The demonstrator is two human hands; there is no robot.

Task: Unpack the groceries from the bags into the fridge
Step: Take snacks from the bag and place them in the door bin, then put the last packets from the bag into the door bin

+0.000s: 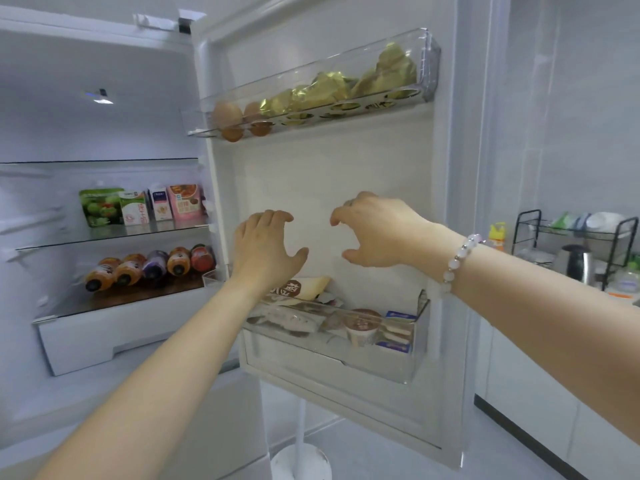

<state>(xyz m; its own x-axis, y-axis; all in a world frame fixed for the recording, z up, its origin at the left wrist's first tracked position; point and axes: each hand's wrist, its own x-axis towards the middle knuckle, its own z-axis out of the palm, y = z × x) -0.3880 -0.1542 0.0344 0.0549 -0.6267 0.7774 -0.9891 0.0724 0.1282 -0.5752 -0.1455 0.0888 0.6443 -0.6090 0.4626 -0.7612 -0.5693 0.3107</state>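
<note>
Two bare hands are hovering side by side before the open fridge door [346, 168], gripping nothing. Both the left hand [266, 251] and the right hand [377, 233] are spreading wide, fingers arching, thumbs pointing inward, apart from each other; whether they are touching the door is unclear. At 12 o'clock from them, a top bin [429, 57] is holding eggs [227, 114] and gold packets [325, 88]. At 6 o'clock, a lower bin [398, 362] is holding a packet [301, 287], a cup [362, 329] and a blue box [398, 332]. At 9 o'clock, shelves are carrying cartons [162, 204] above and bottles [152, 268] lying below. A bracelet [462, 258] is circling the right wrist.
</note>
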